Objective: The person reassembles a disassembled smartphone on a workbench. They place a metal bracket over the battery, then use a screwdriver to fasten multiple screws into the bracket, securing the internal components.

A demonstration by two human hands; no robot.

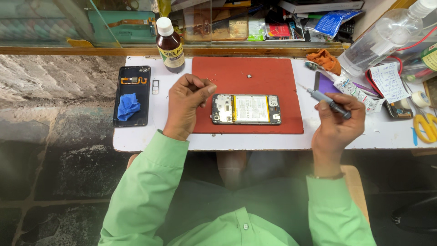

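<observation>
Two hands work here: left hand pinched shut beside the opened phone; right hand grips a screwdriver. Best to seat the tip squarely, I judge.

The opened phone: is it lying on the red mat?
Yes, the opened phone lies flat on the red mat, between the left hand and right hand.

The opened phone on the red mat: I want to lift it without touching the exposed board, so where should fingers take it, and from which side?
Take the opened phone by its two long edges, fingers coming from above. It lies flat, lengthwise across the red mat, insides facing up, so only the frame rim looks safe. The left hand crowds its left end; grip nearer the right end.
</observation>
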